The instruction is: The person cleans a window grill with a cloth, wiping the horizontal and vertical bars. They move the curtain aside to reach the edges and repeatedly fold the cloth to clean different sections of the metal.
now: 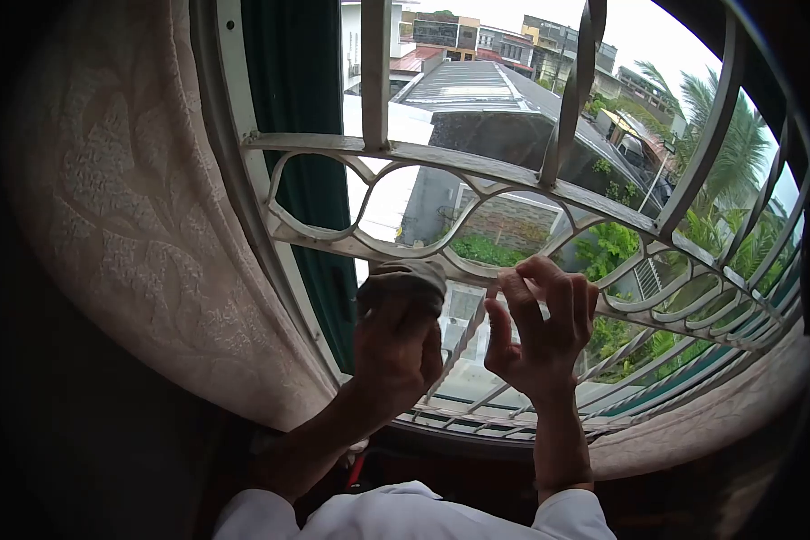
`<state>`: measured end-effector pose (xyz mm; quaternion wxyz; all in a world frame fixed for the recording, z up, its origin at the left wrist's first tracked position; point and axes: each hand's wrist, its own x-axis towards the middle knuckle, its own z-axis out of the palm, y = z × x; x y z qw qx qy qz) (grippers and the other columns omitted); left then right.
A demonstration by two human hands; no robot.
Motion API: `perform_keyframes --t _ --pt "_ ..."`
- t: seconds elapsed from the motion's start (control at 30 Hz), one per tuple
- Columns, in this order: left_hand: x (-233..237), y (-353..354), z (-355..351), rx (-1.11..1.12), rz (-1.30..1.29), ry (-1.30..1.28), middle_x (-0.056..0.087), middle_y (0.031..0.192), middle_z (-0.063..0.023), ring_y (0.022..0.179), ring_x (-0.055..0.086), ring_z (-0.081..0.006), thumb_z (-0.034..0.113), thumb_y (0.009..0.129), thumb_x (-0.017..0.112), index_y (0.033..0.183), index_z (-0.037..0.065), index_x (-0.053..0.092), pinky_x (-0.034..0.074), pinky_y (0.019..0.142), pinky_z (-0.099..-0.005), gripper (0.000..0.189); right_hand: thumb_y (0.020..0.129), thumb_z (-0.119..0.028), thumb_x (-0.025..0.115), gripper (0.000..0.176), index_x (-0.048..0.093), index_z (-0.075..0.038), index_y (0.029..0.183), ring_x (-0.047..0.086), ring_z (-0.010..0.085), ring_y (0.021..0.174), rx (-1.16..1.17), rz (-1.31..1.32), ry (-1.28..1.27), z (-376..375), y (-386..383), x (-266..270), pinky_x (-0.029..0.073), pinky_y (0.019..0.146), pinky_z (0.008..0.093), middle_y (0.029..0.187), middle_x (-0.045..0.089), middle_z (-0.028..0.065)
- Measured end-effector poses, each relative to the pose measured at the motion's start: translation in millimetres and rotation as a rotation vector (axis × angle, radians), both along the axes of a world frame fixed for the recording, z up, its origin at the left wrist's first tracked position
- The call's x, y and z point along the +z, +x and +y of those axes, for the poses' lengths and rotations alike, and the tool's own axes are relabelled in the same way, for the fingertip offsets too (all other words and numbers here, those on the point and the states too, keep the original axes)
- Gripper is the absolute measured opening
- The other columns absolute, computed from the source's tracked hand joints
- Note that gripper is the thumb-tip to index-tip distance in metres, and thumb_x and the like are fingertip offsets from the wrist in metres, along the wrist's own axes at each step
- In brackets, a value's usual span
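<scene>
My left hand [390, 355] is closed around a dark grey cloth [403, 279], which is bunched over its fingers. The cloth is against the lower horizontal rail of a white metal window grille [423, 160], hiding part of that rail. To the right, my right hand [549, 319] has its fingers curled over the same rail, with the thumb below and in front of it. Oval scrollwork fills the band between the two rails, just above both hands. Twisted vertical bars run above and below this band.
A pale patterned curtain [144, 216] hangs at the left, and more curtain fabric [693, 418] lies along the lower right. A dark green panel [297, 81] stands behind the grille's left side. Roofs [477, 85], buildings and palm trees [729, 144] show outside.
</scene>
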<state>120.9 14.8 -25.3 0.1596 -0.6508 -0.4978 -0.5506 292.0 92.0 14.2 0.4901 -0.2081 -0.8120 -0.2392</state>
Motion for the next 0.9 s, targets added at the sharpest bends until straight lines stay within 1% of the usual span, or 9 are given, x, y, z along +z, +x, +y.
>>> perform_keyframes --t 0.13,0.27,0.37,0.47,0.53,0.6,0.73,0.77,0.9 --pt "3.7 39.2 19.3 -0.159 0.071 0.158 0.061 0.104 -0.0182 0.094 0.064 -0.0359 -0.005 0.072 0.064 0.1 0.0 0.067 0.053 0.076 -0.0458 0.028 0.079 -0.013 0.074 0.028 0.07 -0.01 0.107 0.058 0.0224 0.086 -0.014 0.03 -0.021 -5.2 0.4 1.9 0.04 0.081 0.041 0.11 0.064 0.005" --pt "9.2 3.7 15.5 0.012 0.161 0.174 0.061 0.1 -0.0195 0.084 0.065 -0.0371 -0.006 0.078 0.063 0.106 -0.002 0.067 0.054 0.071 -0.0455 0.029 0.077 -0.008 0.073 0.035 0.07 -0.009 0.112 0.059 0.0211 0.089 -0.053 -0.01 -0.021 -8.0 8.1 1.1 0.04 0.08 0.0405 0.114 0.065 0.0048" --pt "0.1 13.5 6.7 0.046 -0.13 0.03 0.063 0.102 -0.0211 0.092 0.063 -0.0391 -0.008 0.088 0.057 0.108 -0.006 0.067 0.052 0.084 -0.0437 0.022 0.08 -0.009 0.073 0.034 0.069 -0.009 0.114 0.058 0.0215 0.088 -0.024 -0.05 -0.046 -8.5 7.0 4.8 0.039 0.08 0.0406 0.116 0.063 0.0048" --pt "5.5 28.5 11.4 0.202 0.047 0.123 0.061 0.104 -0.0229 0.097 0.062 -0.0403 -0.008 0.087 0.059 0.108 -0.006 0.067 0.051 0.084 -0.0441 0.022 0.082 -0.011 0.073 0.031 0.069 -0.009 0.113 0.057 0.0224 0.088 -0.038 -0.011 -0.018 -6.9 1.7 1.6 0.039 0.08 0.0413 0.116 0.063 0.0048" --pt "0.8 10.8 9.4 0.144 0.004 0.089 0.061 0.104 -0.022 0.097 0.061 -0.04 -0.008 0.086 0.059 0.106 -0.005 0.067 0.05 0.085 -0.0451 0.021 0.086 -0.016 0.072 0.026 0.069 -0.01 0.111 0.057 0.0241 0.089 -0.055 -0.027 -0.02 -5.7 1.5 0.7 0.038 0.079 0.0417 0.115 0.062 0.0055" --pt "-4.0 -11.3 7.8 -0.012 -0.067 0.064 0.06 0.104 -0.0189 0.088 0.065 -0.0373 -0.006 0.079 0.063 0.105 0.0 0.066 0.055 0.073 -0.0436 0.028 0.084 -0.021 0.075 0.034 0.066 -0.012 0.116 0.055 0.0255 0.09 -0.05 -0.039 -0.005 -3.7 1.7 -0.7 0.038 0.078 0.0416 0.114 0.062 0.007" --pt "6.8 19.3 12.2 0.025 -0.097 0.134 0.061 0.096 -0.0189 0.087 0.064 -0.0403 -0.008 0.081 0.062 0.099 0.0 0.066 0.053 0.073 -0.0464 0.019 0.085 -0.019 0.072 0.027 0.068 -0.01 0.11 0.054 0.0256 0.088 -0.063 -0.022 -0.02 -3.3 -5.0 -0.5 0.037 0.078 0.0426 0.113 0.062 0.0066" --pt "1.5 14.7 11.5 -0.074 -0.173 0.125 0.062 0.097 -0.0188 0.092 0.065 -0.0388 -0.009 0.083 0.062 0.098 -0.001 0.065 0.054 0.077 -0.044 0.017 0.084 -0.019 0.072 0.028 0.068 -0.01 0.11 0.054 0.0259 0.088 -0.051 -0.017 -0.02 -2.3 -3.8 -1.2 0.037 0.079 0.0429 0.113 0.062 0.0065" --pt "2.9 -5.9 -17.5 0.012 -0.179 0.137 0.068 0.105 -0.021 0.104 0.069 -0.0344 -0.004 0.093 0.064 0.108 -0.005 0.068 0.055 0.09 -0.0387 0.016 0.083 -0.019 0.074 0.027 0.069 -0.011 0.108 0.053 0.0259 0.089 -0.046 0.003 -0.019 -2.2 -3.6 -3.3 0.036 0.078 0.0431 0.111 0.063 0.0061"
